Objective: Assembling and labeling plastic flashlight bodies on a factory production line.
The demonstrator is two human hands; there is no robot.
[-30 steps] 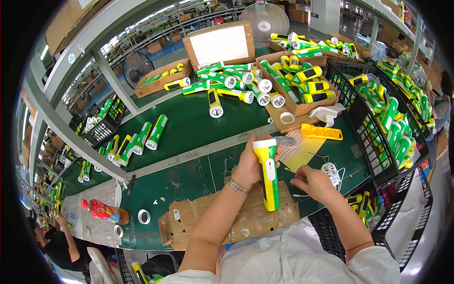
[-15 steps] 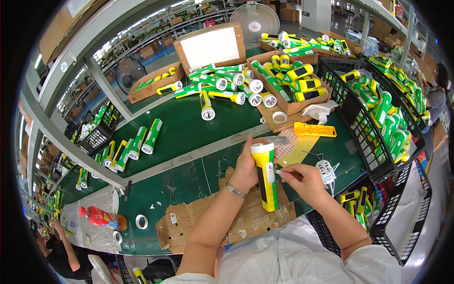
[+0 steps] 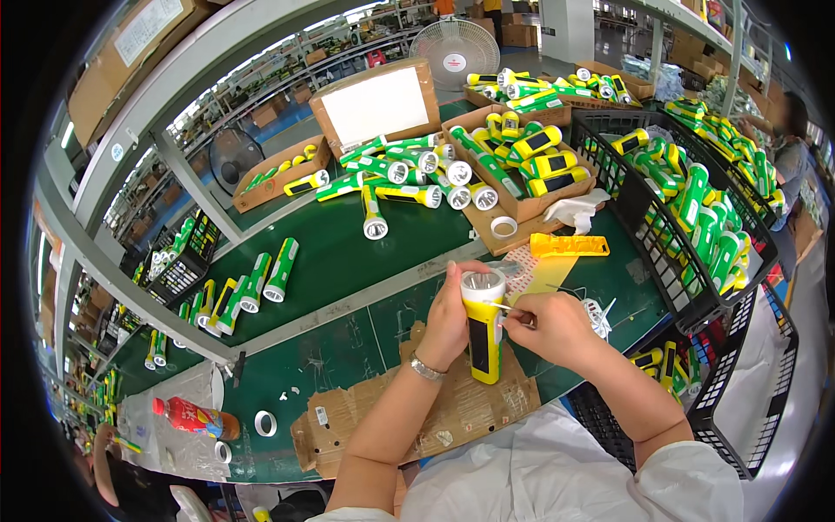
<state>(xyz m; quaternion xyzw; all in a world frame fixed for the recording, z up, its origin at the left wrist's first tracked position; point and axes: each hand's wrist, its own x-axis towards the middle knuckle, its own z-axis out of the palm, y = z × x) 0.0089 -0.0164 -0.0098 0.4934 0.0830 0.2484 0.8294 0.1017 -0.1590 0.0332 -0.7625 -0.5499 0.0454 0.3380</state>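
Observation:
My left hand (image 3: pixel 445 320) is closed around the head of a flashlight (image 3: pixel 484 346), yellow and green with a white rim and a dark panel on its side. It stands about upright, lens end up, above a flattened piece of brown cardboard (image 3: pixel 365 416). Pinched in the fingers of my right hand (image 3: pixel 550 327) is a thin white stick (image 3: pixel 498 304). Its end touches or nearly touches the flashlight just below the rim; which of the two I cannot tell.
Loose flashlights (image 3: pixel 404 170) lie beyond the green table's metal strip, beside a filled carton (image 3: pixel 522 207). Black crates (image 3: pixel 639 235) stand at right. An orange plastic part (image 3: pixel 570 245), a white power strip (image 3: pixel 597 318), tape rolls (image 3: pixel 265 424) and a red-labelled bottle (image 3: pixel 196 418) surround my hands.
The flashlight has turned in my left hand, so its dark panel now faces me instead of the green side with the switch. The stick's end has shifted left to the flashlight's head.

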